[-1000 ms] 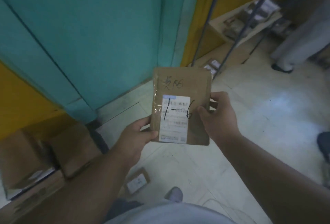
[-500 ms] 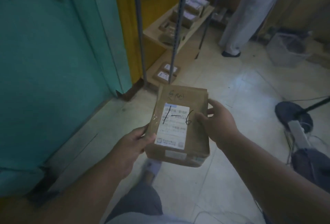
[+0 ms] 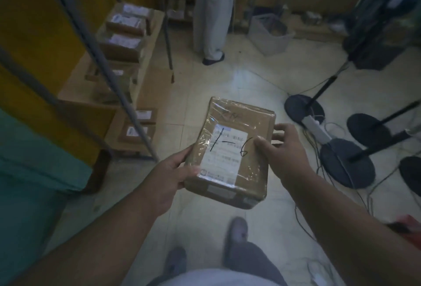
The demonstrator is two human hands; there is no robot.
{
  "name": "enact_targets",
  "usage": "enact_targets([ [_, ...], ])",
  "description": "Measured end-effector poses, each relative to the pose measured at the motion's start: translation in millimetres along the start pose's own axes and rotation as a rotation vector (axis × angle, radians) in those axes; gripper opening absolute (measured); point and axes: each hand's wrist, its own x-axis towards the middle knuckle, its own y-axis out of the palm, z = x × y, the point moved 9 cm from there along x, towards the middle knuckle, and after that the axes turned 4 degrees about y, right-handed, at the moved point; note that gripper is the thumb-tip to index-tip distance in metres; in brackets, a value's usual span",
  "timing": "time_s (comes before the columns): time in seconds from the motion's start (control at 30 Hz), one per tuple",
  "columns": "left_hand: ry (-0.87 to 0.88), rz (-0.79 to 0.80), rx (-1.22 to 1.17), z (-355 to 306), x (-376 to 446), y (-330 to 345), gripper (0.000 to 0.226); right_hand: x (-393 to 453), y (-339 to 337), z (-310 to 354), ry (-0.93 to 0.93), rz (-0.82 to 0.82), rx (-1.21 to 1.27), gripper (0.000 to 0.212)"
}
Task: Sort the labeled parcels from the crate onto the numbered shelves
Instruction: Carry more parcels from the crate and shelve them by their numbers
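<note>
1. At the far left stands the shelf unit (image 3: pixel 127 62), a metal-post rack against the yellow wall, its boards carrying several brown labeled boxes (image 3: pixel 124 44). Any shelf numbers are not legible here.
2. The left hand (image 3: pixel 173 176) grips the parcel's near-left corner, thumb lying over the top face and fingers curled out of sight beneath it.
3. The parcel (image 3: pixel 230 151) is held between both hands at about waist height above the tiled floor, in front of the body. Its long axis runs away from the person, tipped slightly to the right. Its white label (image 3: pixel 224 149) faces up, with "1—6" handwritten across it in black marker.
4. The right hand (image 3: pixel 284 155) clasps the parcel's right edge, thumb pressed onto the top near the "6" and fingers wrapped round the side.
5. The relation that matters: the shelves lie to the left and ahead of the parcel, so the left hand is the nearer one. My judgement is that the parcel must travel leftward, likely leading with its far short end.
6. At the right, dark round stand bases (image 3: pixel 346 162) and loose cables lie on the floor, and could catch a foot.
</note>
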Motion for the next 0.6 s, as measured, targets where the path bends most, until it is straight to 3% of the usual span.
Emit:
enact_targets([
  [0.2,-0.036,0.072,0.036,-21,118,64,0.062,131,-56,-5,0.04,-0.091,-0.06,0.041],
  [0.37,0.016,0.009,-0.007,-67,200,93,0.055,248,-70,46,0.012,0.06,-0.056,0.084],
  [0.6,0.118,-0.205,-0.058,-128,286,57,0.054,378,-6,143,-0.078,0.3,-0.038,0.065],
])
